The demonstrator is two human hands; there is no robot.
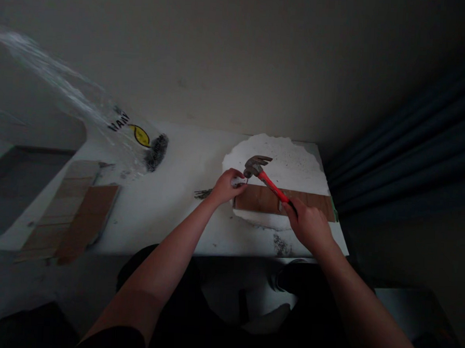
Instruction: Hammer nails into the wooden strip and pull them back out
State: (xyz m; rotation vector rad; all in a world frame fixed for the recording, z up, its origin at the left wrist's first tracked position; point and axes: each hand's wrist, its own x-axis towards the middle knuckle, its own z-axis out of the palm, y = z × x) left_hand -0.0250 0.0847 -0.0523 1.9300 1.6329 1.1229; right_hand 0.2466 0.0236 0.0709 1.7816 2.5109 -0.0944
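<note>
Hammer head poised at a pinched nail over the brown board

The hammer (271, 184) is over the right half of the tabletop (179, 213), its handle slanting from the front right up toward the back left. Its red shaft leads to a metal head whose claw points toward the right edge, while the striking face is turned left and toward the front edge, just beside the left fingertips.

The right hand (311, 227) is closed around the black end of the handle. The left hand (226, 186) has thumb and fingers pinched together on a thin nail (246, 181), which seems roughly upright; whether its tip touches wood is too small to tell.

Below them, the brown board (260, 198) lies with its long axis nearly parallel to the front edge, one end by the left hand and the other close to the right edge. It rests on a white slab (295, 169) with a ragged outline, which reaches toward the back right corner.

A loose bundle of nails (203, 194) lies just left of the left hand. Toward the back left is a clear plastic bag (91, 109) with a dark mass at its end. Near the front left corner, a reddish-brown plank (92, 213) and a paler plank (61, 201) slant beyond the front edge.
</note>
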